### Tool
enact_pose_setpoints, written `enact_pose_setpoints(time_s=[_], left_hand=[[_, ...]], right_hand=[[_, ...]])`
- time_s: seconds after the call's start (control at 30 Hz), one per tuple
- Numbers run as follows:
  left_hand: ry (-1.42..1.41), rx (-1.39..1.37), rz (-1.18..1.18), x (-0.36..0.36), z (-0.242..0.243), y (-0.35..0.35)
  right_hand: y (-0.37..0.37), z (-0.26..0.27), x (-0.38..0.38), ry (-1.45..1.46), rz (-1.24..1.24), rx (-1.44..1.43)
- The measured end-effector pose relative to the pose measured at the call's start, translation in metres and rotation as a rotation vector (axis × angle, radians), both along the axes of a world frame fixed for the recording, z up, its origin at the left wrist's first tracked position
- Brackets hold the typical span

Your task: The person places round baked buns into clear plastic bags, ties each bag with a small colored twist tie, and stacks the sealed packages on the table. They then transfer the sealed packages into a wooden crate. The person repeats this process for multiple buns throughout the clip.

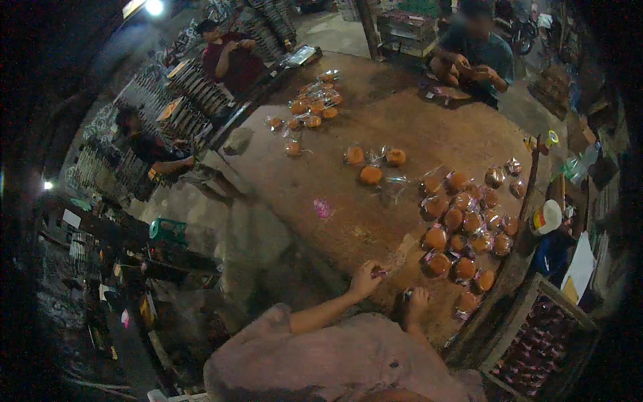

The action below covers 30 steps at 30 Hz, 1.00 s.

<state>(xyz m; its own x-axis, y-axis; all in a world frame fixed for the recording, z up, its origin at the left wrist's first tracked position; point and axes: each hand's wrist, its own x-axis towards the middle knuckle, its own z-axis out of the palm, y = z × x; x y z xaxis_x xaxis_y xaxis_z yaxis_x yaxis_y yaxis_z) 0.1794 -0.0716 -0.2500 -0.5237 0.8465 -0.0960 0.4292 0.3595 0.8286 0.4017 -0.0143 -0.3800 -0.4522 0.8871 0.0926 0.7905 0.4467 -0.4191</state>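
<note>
My left hand (365, 279) is over the near edge of a brown tabletop (281, 176). Its fingers are closed on a small pink-and-dark item (379, 273), too blurred to identify. A pale, see-through piece (403, 254), perhaps a plastic wrapper, lies just beyond that hand. To the right, my right hand (418, 301) is low at the table, its fingertips by a small dark-and-white thing (407, 293); whether it is gripped is unclear. Round orange-brown pieces (453, 219), many in clear plastic with pinkish labels, cluster beyond and right of my right hand.
More wrapped rounds (316, 105) lie at the far left, with several near the middle (370, 176). A pink patch (322, 207) marks the table. A dark-filled crate (540, 341) and white cup (547, 217) are at right. Three people, one far right (474, 65), are around the table.
</note>
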Motion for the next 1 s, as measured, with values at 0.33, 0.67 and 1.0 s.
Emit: enact_pose_setpoints(time_s=[0.33,0.67,1.0], left_hand=[[-0.037,-0.088,-0.037,-0.004,0.012,-0.005],[0.083,-0.012,0.019,-0.003,0.001,-0.007],[0.041,-0.014,0.037,0.000,0.012,-0.006]], right_hand=[[0.002,-0.009,-0.005,0.163,-0.027,0.151],[0.000,0.038,-0.007,0.088,-0.002,-0.043],[0.002,0.032,-0.007,0.166,0.009,0.120]])
